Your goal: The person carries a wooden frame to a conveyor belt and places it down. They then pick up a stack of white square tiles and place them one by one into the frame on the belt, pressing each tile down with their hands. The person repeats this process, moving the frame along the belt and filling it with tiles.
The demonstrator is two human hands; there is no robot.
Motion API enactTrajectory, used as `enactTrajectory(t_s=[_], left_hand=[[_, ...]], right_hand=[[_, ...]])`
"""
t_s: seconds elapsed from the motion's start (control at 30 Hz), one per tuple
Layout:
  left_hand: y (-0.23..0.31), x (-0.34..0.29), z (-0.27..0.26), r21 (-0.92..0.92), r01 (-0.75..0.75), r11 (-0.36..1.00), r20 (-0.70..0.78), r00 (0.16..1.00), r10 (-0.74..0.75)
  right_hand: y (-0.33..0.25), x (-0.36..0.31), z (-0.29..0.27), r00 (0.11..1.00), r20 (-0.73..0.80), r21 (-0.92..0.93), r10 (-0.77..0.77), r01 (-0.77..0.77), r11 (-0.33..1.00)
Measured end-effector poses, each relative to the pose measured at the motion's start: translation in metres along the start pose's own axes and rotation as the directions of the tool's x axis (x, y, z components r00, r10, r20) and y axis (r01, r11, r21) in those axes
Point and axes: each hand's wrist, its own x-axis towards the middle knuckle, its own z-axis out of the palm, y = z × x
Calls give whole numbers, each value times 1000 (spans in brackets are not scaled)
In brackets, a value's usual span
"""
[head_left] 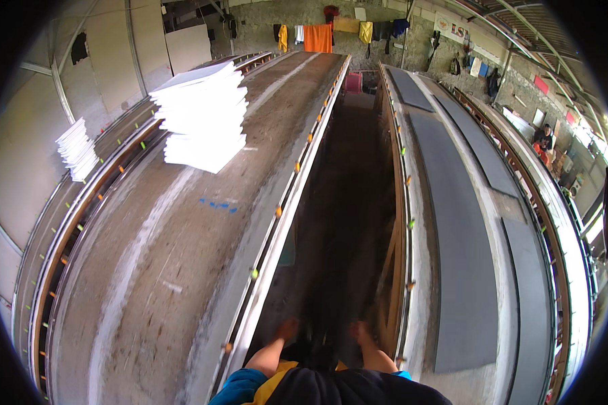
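Observation:
My left hand (288, 329) hangs low in the dark aisle, close to the edge of the long left table (142, 283). Across from it, my right hand (360, 329) is down near the wooden side of the right table (422, 297). Both hands are dim and blurred, so their fingers cannot be made out, and no held thing shows. A tall, uneven stack of white sheets (203, 121) stands on the far part of the left table. Long dark grey panels (456, 236) lie flat along the right table.
Orange and green pegs line the table rails (277, 212). A smaller white stack (78, 152) sits on another table at far left. Cloths, including an orange one (317, 38), hang by the back wall. Another person (544, 138) is at the far right. The narrow aisle (344, 202) runs between the tables.

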Motion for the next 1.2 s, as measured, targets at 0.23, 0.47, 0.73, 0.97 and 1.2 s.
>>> enactTrajectory(t_s=[0.23, 0.47, 0.73, 0.97, 1.2], left_hand=[[94, 134, -30, -85, -112, 990, -80, 991, 105], [267, 243, -78, -168, -463, 871, -234, 876, 421], [432, 269, -245, -548, -522, 654, -240, 847, 475], [418, 217, -395, -224, -620, 752, -774, 582, 249], [338, 212, -486, -159, -499, 852, -984, 15, -175]], right_hand=[[-132, 58, 76, 999, 37, -2, 2, -2, 1000], [-309, 150, 168, 903, -36, 224, -429, 425, 877], [-578, 106, 375, 455, 363, 398, -813, 714, 577], [-623, 52, 547, 2, 771, 511, -636, 593, 622], [-631, 27, 710, -109, 902, 407, -419, 542, 735]])
